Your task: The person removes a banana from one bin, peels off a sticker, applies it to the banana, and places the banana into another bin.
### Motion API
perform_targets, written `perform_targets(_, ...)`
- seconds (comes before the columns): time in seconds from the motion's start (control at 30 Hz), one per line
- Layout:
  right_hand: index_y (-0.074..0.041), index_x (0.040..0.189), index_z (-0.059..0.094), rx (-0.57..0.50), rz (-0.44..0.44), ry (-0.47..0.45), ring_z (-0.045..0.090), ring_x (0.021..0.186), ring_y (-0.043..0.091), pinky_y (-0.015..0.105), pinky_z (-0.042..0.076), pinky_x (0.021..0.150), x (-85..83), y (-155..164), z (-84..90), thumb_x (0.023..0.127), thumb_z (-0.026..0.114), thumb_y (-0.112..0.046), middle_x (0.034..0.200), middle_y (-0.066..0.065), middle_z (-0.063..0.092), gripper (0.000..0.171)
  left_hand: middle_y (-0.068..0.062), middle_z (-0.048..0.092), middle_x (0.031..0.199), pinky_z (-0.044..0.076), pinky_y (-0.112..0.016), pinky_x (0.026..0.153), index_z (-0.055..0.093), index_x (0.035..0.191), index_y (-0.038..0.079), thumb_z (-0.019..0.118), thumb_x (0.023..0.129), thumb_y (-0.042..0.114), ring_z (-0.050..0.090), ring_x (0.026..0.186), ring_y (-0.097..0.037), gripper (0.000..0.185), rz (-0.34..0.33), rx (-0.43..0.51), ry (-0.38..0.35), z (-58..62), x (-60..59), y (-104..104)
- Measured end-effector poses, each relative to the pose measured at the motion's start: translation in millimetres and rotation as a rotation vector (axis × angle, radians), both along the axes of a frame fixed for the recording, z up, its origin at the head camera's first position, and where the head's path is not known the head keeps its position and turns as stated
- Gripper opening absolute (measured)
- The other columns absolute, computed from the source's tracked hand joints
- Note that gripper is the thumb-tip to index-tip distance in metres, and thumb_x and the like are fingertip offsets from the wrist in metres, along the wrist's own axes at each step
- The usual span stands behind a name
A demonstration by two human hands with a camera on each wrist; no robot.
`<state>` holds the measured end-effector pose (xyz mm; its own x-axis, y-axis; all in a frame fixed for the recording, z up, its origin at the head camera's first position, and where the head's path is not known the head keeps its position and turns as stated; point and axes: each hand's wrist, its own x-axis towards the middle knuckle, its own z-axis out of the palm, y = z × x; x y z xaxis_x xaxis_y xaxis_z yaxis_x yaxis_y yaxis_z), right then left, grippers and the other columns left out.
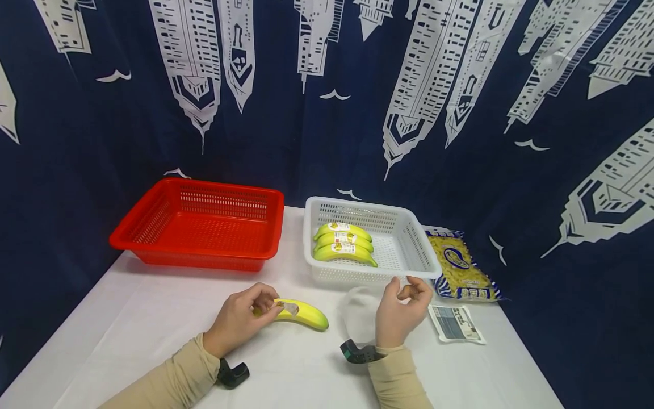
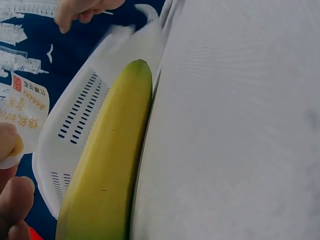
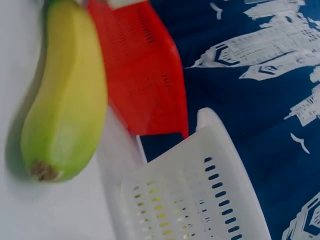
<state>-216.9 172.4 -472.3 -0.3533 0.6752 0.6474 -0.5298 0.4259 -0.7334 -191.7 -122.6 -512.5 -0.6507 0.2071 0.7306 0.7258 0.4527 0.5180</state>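
A single banana lies on the white table, its tip pointing right. Just over it, my left hand pinches a banana label between thumb and fingertips; its printed face shows in the left wrist view. My right hand is raised by the front rim of the white basket, fingers loosely curled, with nothing visible between thumb and fingers. A thin translucent whitish film appears beside that hand, blurred in the left wrist view. Several labelled bananas sit inside the white basket's left half.
A red basket stands at the back left. Right of the white basket lie a yellow and blue food bag and a small white packet. A dark blue curtain with white building prints hangs behind the table.
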Motion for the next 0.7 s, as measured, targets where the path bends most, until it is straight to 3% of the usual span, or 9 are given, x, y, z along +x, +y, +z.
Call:
perform_targets(0.1, 0.013, 0.09, 0.06, 0.228, 0.018, 0.135, 0.047, 0.068, 0.016, 0.023, 0.038, 0.073, 3.1, -10.8, -3.2, 0.084, 0.057, 0.019, 0.073, 0.02, 0.052, 0.009, 0.014, 0.068, 0.08, 0.053, -0.018, 0.063, 0.071, 0.097, 0.019, 0.089, 0.077, 0.006, 0.059, 0.068, 0.003, 0.029, -0.005, -0.014, 0.01, 0.0, -0.6, 0.1)
perform_targets(0.2, 0.007, 0.09, 0.065, 0.543, 0.188, 0.252, 0.053, 0.07, 0.019, 0.024, 0.045, 0.071, 7.3, -25.9, -8.1, 0.083, 0.06, 0.007, 0.076, 0.013, 0.06, 0.009, 0.016, 0.065, 0.08, 0.05, -0.017, 0.062, 0.072, 0.091, 0.022, 0.089, 0.077, 0.01, 0.057, 0.069, 0.002, 0.025, 0.015, -0.035, 0.032, -0.5, -1.2, 0.3)
perform_targets(0.3, -0.002, 0.099, 0.07, 0.815, 0.446, 0.23, 0.055, 0.074, 0.017, 0.024, 0.045, 0.072, 11.9, -42.3, -15.1, 0.088, 0.072, -0.016, 0.08, 0.004, 0.063, 0.018, 0.018, 0.064, 0.079, 0.048, -0.015, 0.062, 0.072, 0.089, 0.024, 0.089, 0.076, 0.01, 0.056, 0.068, 0.002, 0.026, 0.018, -0.042, 0.043, -0.8, -2.3, 0.4)
perform_targets(0.37, -0.009, 0.101, 0.071, 0.931, 0.552, 0.153, 0.054, 0.075, 0.013, 0.022, 0.043, 0.072, 14.5, -52.0, -21.3, 0.089, 0.077, -0.028, 0.08, -0.002, 0.064, 0.024, 0.018, 0.064, 0.078, 0.047, -0.014, 0.062, 0.072, 0.088, 0.025, 0.089, 0.076, 0.01, 0.056, 0.068, 0.002, 0.026, 0.006, -0.04, 0.046, -0.9, -2.7, 0.5)
perform_targets(0.47, -0.012, 0.099, 0.071, 0.998, 0.6, 0.071, 0.053, 0.073, 0.009, 0.02, 0.041, 0.069, 16.3, -61.2, -29.5, 0.089, 0.079, -0.027, 0.078, -0.006, 0.064, 0.02, 0.017, 0.066, 0.077, 0.047, -0.012, 0.062, 0.072, 0.087, 0.025, 0.089, 0.077, 0.009, 0.057, 0.067, 0.003, 0.025, -0.019, -0.036, 0.049, -1.2, -2.5, 0.8)
perform_targets(0.7, -0.011, 0.095, 0.072, 0.935, 0.634, -0.002, 0.059, 0.079, 0.011, 0.018, 0.046, 0.072, 16.8, -62.3, -34.6, 0.094, 0.072, -0.014, 0.085, -0.005, 0.066, 0.003, 0.018, 0.067, 0.077, 0.047, -0.011, 0.062, 0.073, 0.087, 0.024, 0.09, 0.075, 0.008, 0.057, 0.067, 0.006, 0.025, -0.037, -0.041, 0.042, -2.1, -1.3, 1.6)
